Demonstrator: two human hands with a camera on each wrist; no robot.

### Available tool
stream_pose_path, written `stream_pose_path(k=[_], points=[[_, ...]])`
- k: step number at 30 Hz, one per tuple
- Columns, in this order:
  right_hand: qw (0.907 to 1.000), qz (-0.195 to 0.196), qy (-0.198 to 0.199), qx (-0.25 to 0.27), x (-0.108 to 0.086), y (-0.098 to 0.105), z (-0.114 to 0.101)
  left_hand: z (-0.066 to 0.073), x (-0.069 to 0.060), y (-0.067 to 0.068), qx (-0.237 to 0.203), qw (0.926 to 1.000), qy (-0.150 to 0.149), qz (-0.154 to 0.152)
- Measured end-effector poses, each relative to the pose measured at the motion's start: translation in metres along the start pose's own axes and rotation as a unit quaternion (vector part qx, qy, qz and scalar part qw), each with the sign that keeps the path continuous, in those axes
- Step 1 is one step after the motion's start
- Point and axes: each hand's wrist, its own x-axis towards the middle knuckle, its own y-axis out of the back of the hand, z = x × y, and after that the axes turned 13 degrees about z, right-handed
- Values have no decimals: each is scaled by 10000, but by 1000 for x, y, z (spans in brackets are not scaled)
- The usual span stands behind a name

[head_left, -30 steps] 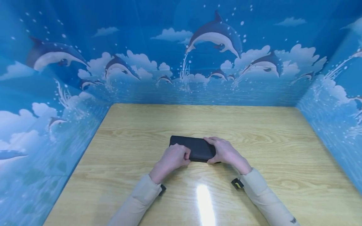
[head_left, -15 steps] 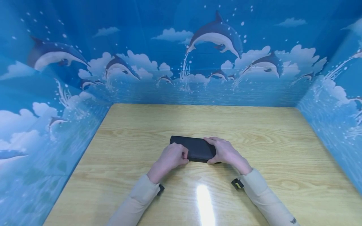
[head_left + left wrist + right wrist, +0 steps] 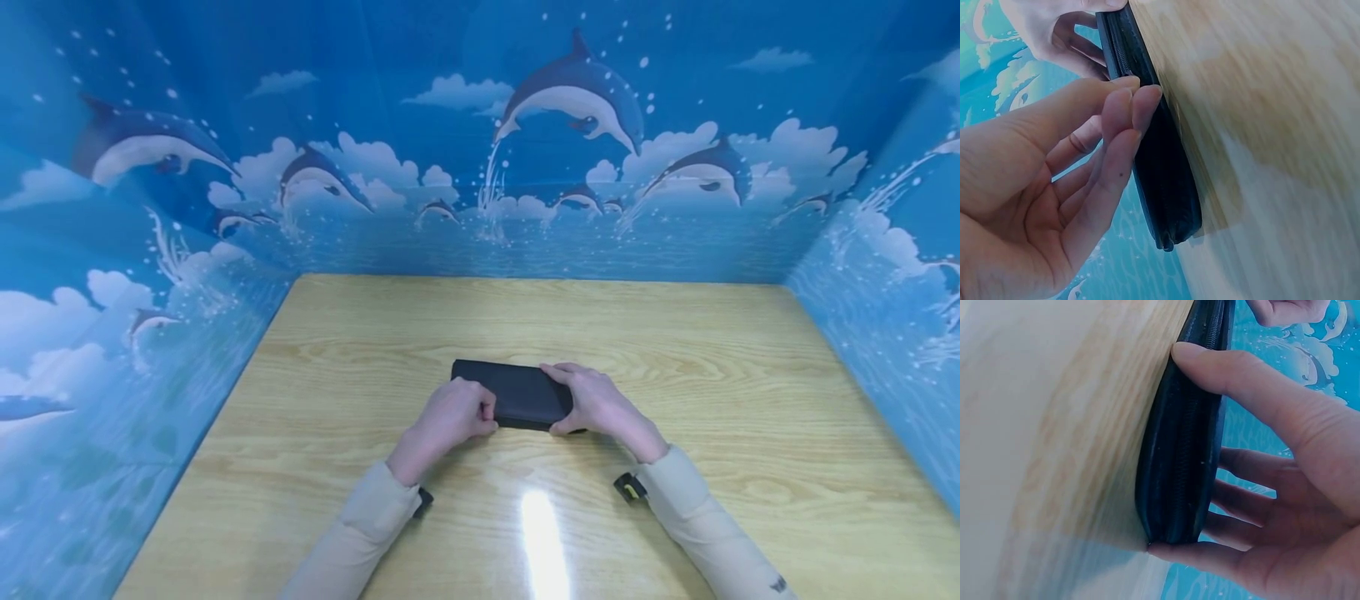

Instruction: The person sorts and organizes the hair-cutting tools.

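Observation:
A black zippered wallet (image 3: pixel 528 393) lies on the wooden table, its zipped long side facing me. At that near side my left hand (image 3: pixel 450 414) has its thumb and fingertips pinched together on the zipper, left of the wallet's middle. The pull itself is hidden by the fingertips in the left wrist view, where a stretch of zipper teeth (image 3: pixel 1120 53) runs from them towards the other hand. My right hand (image 3: pixel 596 404) grips the wallet's right end. Its thumb presses the near edge, and the other fingers spread round the end and far side, as the right wrist view shows.
The wooden table (image 3: pixel 360 333) stretches around the wallet on all sides. Blue dolphin-print walls (image 3: pixel 405 242) stand at its back, left and right. A bright light reflection (image 3: pixel 545 542) falls on the wood between the forearms.
My left hand has slid a little to the left along the wallet's near edge, still pinching. The wallet and my right hand have stayed in place.

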Motion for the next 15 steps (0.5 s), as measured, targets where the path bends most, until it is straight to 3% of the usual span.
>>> stream_pose_path(k=[15], points=[[10000,2,-62,22,-1,1,0,-4,-2,0,-143,9999,-28,26]])
